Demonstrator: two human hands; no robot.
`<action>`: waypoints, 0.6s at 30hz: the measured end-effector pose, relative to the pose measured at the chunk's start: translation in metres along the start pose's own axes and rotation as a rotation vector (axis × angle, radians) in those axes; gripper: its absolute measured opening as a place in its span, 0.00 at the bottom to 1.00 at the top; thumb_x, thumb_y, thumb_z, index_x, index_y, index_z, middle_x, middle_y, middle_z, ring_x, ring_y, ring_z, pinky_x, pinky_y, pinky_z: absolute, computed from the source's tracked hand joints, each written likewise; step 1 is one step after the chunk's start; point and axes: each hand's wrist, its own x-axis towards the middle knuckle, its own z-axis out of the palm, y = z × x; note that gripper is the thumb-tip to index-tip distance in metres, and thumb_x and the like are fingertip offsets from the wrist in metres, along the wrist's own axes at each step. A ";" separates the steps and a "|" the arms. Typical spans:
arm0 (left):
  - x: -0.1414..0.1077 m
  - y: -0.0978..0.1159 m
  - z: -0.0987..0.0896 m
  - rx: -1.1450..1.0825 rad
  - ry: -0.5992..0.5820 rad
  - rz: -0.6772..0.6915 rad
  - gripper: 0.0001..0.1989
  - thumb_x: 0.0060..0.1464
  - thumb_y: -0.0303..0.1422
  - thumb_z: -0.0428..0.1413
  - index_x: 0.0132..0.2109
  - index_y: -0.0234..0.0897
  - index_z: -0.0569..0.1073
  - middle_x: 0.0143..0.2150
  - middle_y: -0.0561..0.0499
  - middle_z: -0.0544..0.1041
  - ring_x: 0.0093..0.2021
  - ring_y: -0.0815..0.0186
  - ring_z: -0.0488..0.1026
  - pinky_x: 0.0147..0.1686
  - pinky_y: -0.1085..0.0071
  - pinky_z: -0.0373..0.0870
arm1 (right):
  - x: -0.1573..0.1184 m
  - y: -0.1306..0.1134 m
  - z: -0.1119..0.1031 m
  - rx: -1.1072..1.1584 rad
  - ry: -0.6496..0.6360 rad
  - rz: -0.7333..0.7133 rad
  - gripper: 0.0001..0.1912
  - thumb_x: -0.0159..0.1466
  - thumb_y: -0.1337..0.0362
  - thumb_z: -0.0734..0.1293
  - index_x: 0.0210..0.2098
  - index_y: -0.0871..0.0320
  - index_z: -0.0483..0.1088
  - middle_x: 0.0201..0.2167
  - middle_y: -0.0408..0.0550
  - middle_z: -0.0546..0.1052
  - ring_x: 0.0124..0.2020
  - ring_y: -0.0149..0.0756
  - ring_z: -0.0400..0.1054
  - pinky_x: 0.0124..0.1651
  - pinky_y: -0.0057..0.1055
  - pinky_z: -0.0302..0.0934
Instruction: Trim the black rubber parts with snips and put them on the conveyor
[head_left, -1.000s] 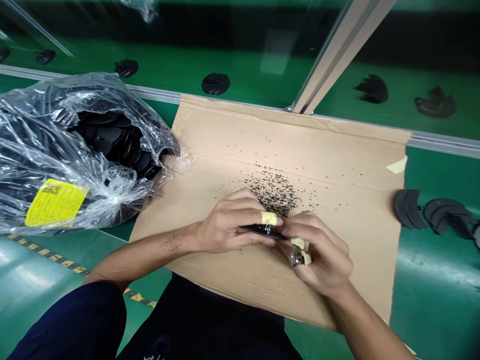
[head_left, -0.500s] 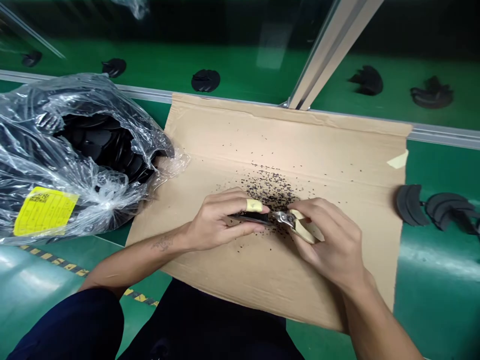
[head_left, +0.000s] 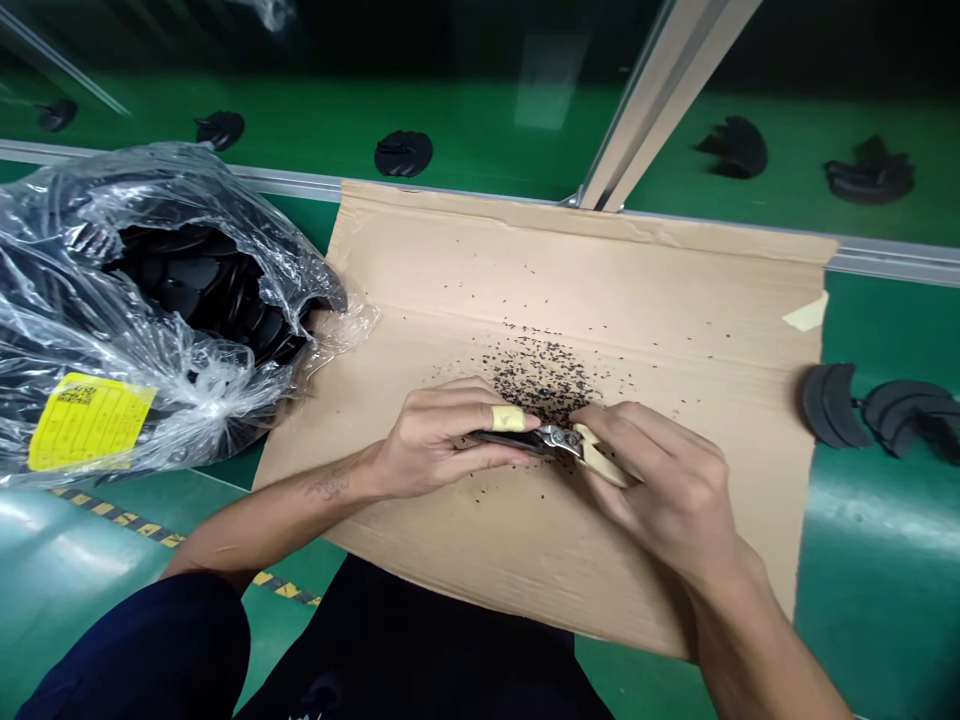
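My left hand (head_left: 442, 440) pinches a flat black plastic part (head_left: 510, 438) between thumb and fingers; yellow tape wraps one fingertip. My right hand (head_left: 667, 490) is closed round the cream handles of a pair of nippers (head_left: 600, 462). Their metal jaws meet the right end of the black part, and the handles are squeezed close together. Whether the blades have cut through cannot be seen. Beneath both hands, many tiny black scraps (head_left: 544, 375) lie scattered over the cardboard sheet (head_left: 465, 560).
At left stands a torn clear plastic bag (head_left: 180, 390) full of black parts, with a yellow label (head_left: 90, 422). Curved black parts (head_left: 829, 405) lie on the green surface at right. More black pieces (head_left: 403, 153) lie beyond the metal rail, near an upright post (head_left: 637, 100).
My right hand has squeezed the nipper handles closer together, and the jaws have shifted slightly left against the black part. My left hand stays almost still. The view has shifted a little.
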 end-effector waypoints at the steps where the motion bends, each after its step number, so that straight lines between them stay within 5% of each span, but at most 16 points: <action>1: 0.000 0.000 0.000 -0.010 0.001 0.003 0.15 0.55 0.30 0.67 0.50 0.35 0.80 0.37 0.46 0.84 0.35 0.68 0.79 0.37 0.71 0.78 | 0.000 0.000 0.000 -0.016 0.005 -0.009 0.09 0.65 0.70 0.69 0.46 0.55 0.73 0.33 0.50 0.79 0.31 0.39 0.74 0.33 0.35 0.69; 11: 0.002 0.002 -0.001 0.019 -0.017 -0.007 0.14 0.57 0.31 0.66 0.50 0.31 0.79 0.34 0.47 0.81 0.32 0.70 0.75 0.32 0.74 0.74 | -0.001 0.001 -0.002 -0.062 0.072 -0.018 0.10 0.66 0.70 0.67 0.45 0.54 0.74 0.32 0.48 0.80 0.29 0.37 0.74 0.30 0.33 0.67; 18: -0.002 -0.006 0.002 0.392 -0.108 0.139 0.11 0.62 0.31 0.60 0.50 0.33 0.78 0.36 0.47 0.80 0.34 0.67 0.74 0.34 0.69 0.73 | 0.002 0.001 -0.002 -0.323 0.036 -0.041 0.06 0.67 0.67 0.66 0.42 0.58 0.74 0.30 0.49 0.79 0.29 0.38 0.71 0.31 0.34 0.61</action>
